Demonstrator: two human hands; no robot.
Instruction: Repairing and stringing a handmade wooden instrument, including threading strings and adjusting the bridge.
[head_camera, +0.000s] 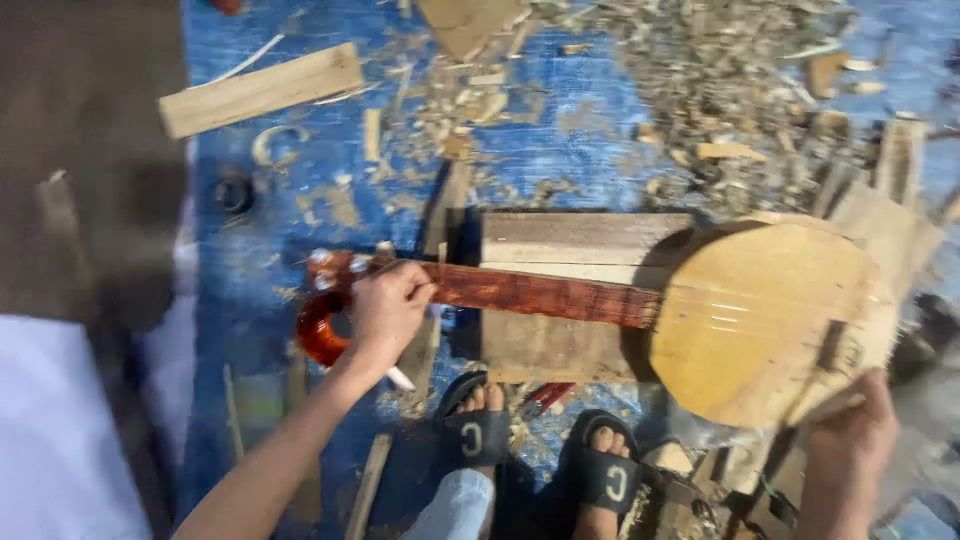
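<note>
Two hands hold a wooden stringed instrument (620, 300) across a plank (560, 250) on the blue floor (260, 270). The left hand (385, 310) has its fingers closed around the reddish neck beside the scroll. The right hand (850, 440) grips the pale round body's lower edge, its fingers partly hidden behind. Motion blurs the body's right side; shavings (720, 70) lie beyond.

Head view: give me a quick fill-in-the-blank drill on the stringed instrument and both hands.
1. The left hand grips the instrument's reddish ____ near the scroll end.
2. The right hand holds the lower edge of the round, pale ____ body.
3. The instrument lies across a wooden ____ on the blue floor covering.
4. Both feet wear black ____.

Missing words: neck; wooden; board; sandals
</note>
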